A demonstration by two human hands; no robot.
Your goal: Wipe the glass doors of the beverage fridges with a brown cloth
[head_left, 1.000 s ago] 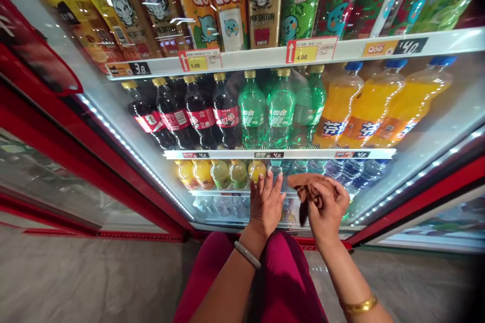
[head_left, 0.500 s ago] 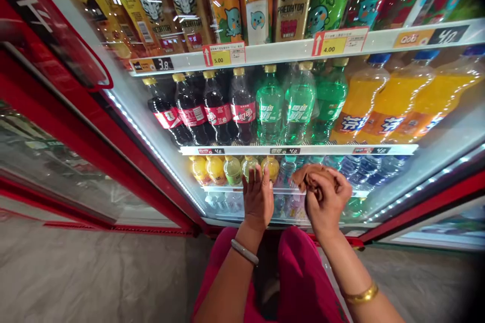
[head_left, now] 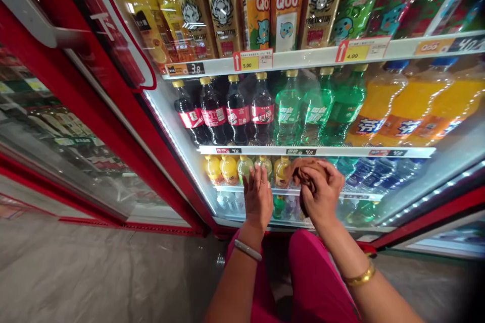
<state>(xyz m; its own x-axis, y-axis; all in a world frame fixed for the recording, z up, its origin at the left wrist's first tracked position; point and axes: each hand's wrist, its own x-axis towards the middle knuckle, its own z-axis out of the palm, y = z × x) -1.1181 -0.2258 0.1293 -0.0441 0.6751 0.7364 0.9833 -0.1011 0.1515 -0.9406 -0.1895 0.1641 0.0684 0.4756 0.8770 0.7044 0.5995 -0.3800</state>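
My right hand [head_left: 321, 193] is closed round a crumpled brown cloth [head_left: 303, 169], held in front of the lower shelves of a lit drinks cooler. To its left my left hand [head_left: 258, 197] is raised with its fingers stretched out and nothing in it. The fingertips overlap small green-labelled bottles in view; whether they touch them cannot be told. Beside the cloth is a small yellow bottle [head_left: 281, 171]. A white shelf edge [head_left: 322, 151] with price labels runs just above both hands.
Cola bottles [head_left: 238, 113], green bottles [head_left: 288, 111] and orange bottles [head_left: 401, 106] stand on the middle shelf, with larger bottles above. The red door frame [head_left: 151, 161] slants down at the left. Grey floor [head_left: 94, 272] lies below.
The view has shifted left, so the cooler appears further right. The cloth and my right hand have moved left along the lower shelf, nearer the small yellow bottle.
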